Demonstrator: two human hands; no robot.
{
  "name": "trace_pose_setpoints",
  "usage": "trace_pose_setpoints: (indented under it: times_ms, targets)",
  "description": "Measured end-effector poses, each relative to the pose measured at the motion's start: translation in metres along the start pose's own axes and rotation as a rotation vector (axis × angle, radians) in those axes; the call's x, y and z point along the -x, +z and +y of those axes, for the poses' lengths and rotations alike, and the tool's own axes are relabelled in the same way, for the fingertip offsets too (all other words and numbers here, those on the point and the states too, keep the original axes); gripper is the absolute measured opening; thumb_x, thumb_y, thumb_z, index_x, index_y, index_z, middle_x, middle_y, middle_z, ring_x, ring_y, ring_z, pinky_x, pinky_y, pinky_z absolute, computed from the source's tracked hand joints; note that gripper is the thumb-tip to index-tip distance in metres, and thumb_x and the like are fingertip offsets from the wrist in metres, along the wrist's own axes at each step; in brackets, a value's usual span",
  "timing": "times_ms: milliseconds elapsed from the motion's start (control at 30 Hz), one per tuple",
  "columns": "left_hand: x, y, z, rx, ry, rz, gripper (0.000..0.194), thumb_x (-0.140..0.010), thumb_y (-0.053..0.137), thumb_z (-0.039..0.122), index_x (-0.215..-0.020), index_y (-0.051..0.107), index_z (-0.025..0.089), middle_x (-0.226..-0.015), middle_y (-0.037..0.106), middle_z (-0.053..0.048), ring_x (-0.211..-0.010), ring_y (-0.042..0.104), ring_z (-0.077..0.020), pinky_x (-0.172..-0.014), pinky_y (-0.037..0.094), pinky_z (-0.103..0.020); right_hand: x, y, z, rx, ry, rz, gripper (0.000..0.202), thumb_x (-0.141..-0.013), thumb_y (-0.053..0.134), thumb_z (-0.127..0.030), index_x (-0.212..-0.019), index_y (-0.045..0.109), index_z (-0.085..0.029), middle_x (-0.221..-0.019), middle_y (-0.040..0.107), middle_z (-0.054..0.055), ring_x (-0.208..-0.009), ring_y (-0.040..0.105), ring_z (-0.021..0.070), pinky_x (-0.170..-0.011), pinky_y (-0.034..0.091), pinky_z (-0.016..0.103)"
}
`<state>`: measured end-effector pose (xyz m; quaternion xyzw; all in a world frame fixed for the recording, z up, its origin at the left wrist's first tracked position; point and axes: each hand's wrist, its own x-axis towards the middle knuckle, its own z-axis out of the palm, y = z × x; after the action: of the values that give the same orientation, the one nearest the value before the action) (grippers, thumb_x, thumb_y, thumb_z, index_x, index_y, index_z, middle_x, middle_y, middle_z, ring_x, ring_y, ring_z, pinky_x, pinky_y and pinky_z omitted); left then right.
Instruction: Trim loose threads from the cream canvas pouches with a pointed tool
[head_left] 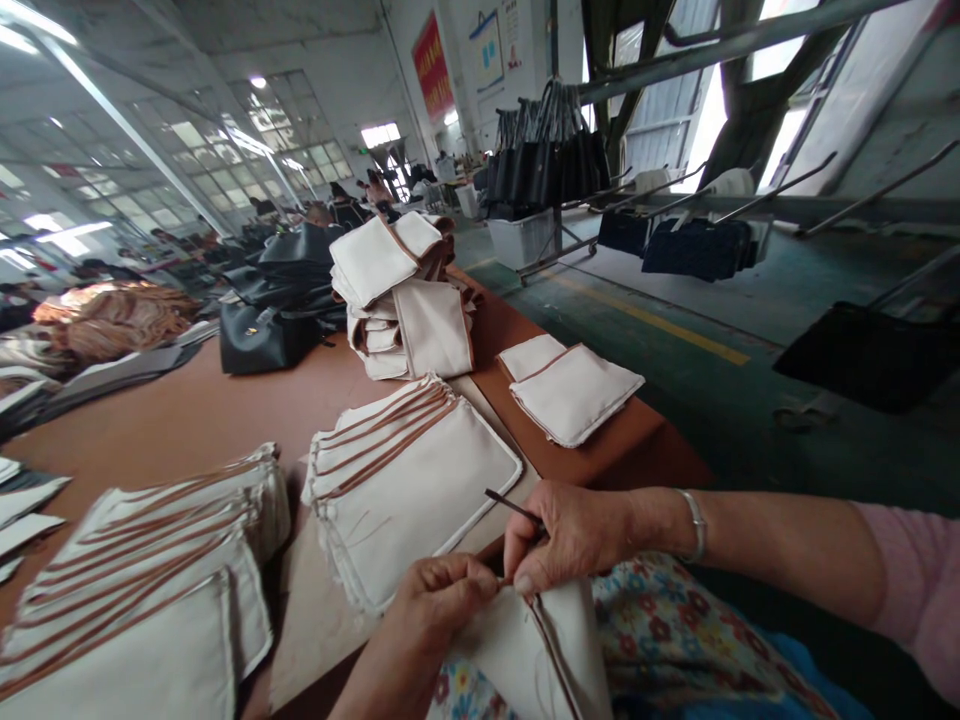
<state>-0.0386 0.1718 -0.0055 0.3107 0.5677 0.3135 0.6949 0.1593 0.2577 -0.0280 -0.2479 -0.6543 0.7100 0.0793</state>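
Working beside brown table (pixel 161 425), near stacked rectangular cream fabric pieces (pixel 431 490), whether finished or waiting unclear; holding brown-trimmed cream cloth (pixel 581 640) over floral-covered lap (pixel 660 625), seemingly midway, showing loose threads (pixel 538 660); pinching it in left hand (pixel 444 602), clasping it plus slim dark tool (pixel 511 505) in right hand (pixel 581 530).

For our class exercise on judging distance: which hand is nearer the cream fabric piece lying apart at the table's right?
Right. The right hand is on the near side of the fabric piece; the left hand is farther off, lower and to the left.
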Motion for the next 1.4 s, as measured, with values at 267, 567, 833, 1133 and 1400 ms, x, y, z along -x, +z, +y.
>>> trace_pose_setpoints:
  times_ms: [267,567,833,1133,1400]
  targets:
    - [0.004,0.015,0.014,0.107,-0.083,0.042,0.020,-0.061,0.073,0.028,-0.054,0.062,0.012,-0.047,0.054,0.001,-0.044,0.044,-0.0095,-0.046,0.032,-0.022,-0.002,0.004,-0.006,0.026,-0.054,0.041,0.020,-0.066,0.070,-0.021,-0.081,0.072,-0.008,-0.062,0.058,-0.003,-0.054,0.044,0.0054,-0.048,0.034,0.014]
    - [-0.006,0.003,-0.012,0.072,0.003,0.135,0.022,-0.052,0.082,0.027,-0.054,0.067,0.012,-0.046,0.053,0.004,-0.044,0.040,-0.0065,-0.046,0.028,-0.021,0.001,0.007,-0.011,0.118,-0.161,0.012,0.019,-0.069,0.065,-0.017,-0.083,0.073,-0.006,-0.061,0.055,-0.004,-0.053,0.042,0.0048,-0.049,0.035,0.014]
    - [-0.004,0.002,-0.021,0.091,0.086,0.122,0.020,-0.050,0.081,0.023,-0.058,0.066,0.013,-0.045,0.055,0.003,-0.041,0.039,-0.0057,-0.045,0.026,-0.020,-0.001,0.002,-0.009,0.062,-0.155,-0.003,0.022,-0.069,0.067,-0.021,-0.085,0.073,-0.006,-0.063,0.058,-0.002,-0.054,0.043,0.0055,-0.051,0.036,0.015]
    - [-0.005,0.004,-0.025,0.021,0.090,0.202,0.035,-0.060,0.080,0.046,-0.063,0.064,0.014,-0.058,0.063,-0.003,-0.051,0.051,-0.0129,-0.051,0.036,-0.024,0.001,0.010,-0.010,0.175,-0.224,0.039,0.015,-0.070,0.062,-0.014,-0.081,0.070,-0.008,-0.062,0.057,-0.004,-0.054,0.045,0.0050,-0.050,0.036,0.014]
    - [0.003,0.017,-0.022,-0.444,0.403,0.373,0.010,-0.068,0.068,0.021,-0.060,0.062,0.018,-0.055,0.050,0.003,-0.054,0.042,-0.0111,-0.050,0.030,-0.022,-0.003,0.009,0.001,-0.076,-0.049,0.034,0.018,-0.069,0.070,-0.023,-0.081,0.068,-0.010,-0.062,0.060,-0.003,-0.045,0.044,0.0035,-0.040,0.033,0.012]
